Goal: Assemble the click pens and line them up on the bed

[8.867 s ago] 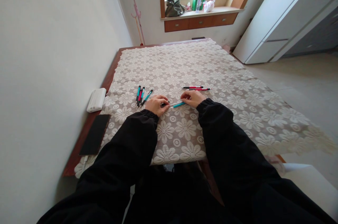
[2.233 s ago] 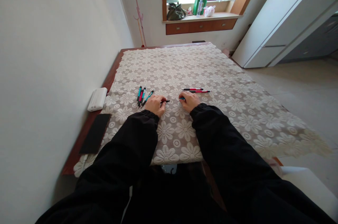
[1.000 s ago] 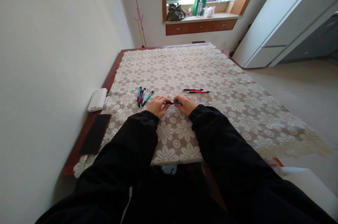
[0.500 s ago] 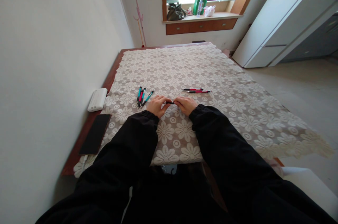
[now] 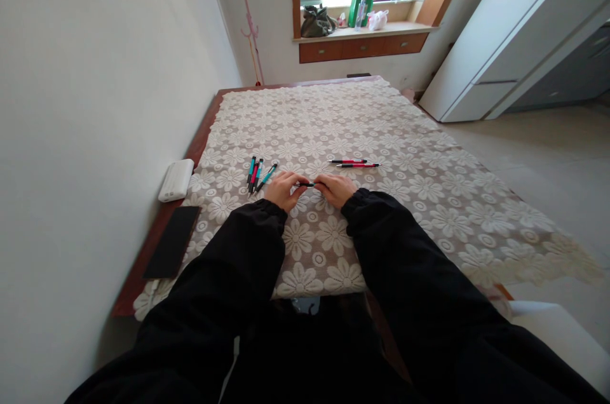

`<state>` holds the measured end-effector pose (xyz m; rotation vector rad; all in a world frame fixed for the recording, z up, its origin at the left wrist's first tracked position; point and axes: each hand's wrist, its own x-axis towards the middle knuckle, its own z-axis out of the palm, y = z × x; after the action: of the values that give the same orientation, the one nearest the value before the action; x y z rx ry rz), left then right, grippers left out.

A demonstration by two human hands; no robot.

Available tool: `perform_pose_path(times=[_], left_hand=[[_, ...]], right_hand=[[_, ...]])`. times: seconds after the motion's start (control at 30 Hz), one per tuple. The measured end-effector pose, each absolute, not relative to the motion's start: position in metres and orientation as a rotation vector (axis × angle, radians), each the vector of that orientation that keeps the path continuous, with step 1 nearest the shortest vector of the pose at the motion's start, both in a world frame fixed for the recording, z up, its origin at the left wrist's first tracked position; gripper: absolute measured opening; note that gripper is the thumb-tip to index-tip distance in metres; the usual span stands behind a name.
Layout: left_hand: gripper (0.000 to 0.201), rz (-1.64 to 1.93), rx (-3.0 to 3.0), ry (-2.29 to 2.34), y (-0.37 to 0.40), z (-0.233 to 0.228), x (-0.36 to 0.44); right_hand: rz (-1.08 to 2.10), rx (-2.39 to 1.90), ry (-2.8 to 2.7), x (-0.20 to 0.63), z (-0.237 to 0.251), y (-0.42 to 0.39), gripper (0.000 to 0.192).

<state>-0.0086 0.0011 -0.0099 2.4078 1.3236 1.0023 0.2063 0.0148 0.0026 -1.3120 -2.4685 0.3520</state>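
Pen (image 5: pixel 308 185) now shows only as a short dark stub between both hands, where a second ago its teal barrel was plain to see; hands have closed in toward each other. Left hand (image 5: pixel 282 189) and right hand (image 5: pixel 338 188) each pinch one end, holding it level just above the lace tablecloth (image 5: pixel 429 201), near the spare pens (image 5: pixel 257 174).

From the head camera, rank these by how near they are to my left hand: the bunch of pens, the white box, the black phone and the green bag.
From the left hand:
1. Bunch of pens, just beyond it, to its left.
2. White box, farther left by the table edge.
3. Black phone, left and nearer the body; close to the box's rank, yet seems farther.
4. Green bag, far off on the windowsill.
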Motion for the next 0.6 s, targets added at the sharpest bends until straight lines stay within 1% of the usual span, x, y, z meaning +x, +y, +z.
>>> perform_pose_path(times=[0.07,0.2,0.3,0.47,0.53,0.6], left_hand=[[0.013,1.004,2.406,1.328,0.0008,-0.0090,-0.0085],[0.012,0.993,2.405,1.337,0.0002,-0.0082,-0.0085],[0.013,0.981,2.398,1.354,-0.0002,-0.0086,-0.0085],[0.012,0.995,2.395,1.365,-0.0008,-0.0080,-0.0078],[0.012,1.002,2.398,1.350,-0.0010,-0.0072,-0.0076],[0.012,1.003,2.394,1.359,-0.0011,-0.0067,-0.0077]], right_hand=[[0.348,-1.306,-2.462,0.2063,0.0030,0.0147,0.027],[0.346,-1.289,-2.447,0.2069,0.0019,0.0154,0.023],[0.335,-1.283,-2.455,0.2074,0.0005,0.0162,0.025],[0.329,-1.234,-2.453,0.2076,0.0006,0.0165,0.022],[0.319,-1.232,-2.452,0.2076,0.0010,0.0165,0.026],[0.330,-1.238,-2.439,0.2076,0.0012,0.0167,0.023]])
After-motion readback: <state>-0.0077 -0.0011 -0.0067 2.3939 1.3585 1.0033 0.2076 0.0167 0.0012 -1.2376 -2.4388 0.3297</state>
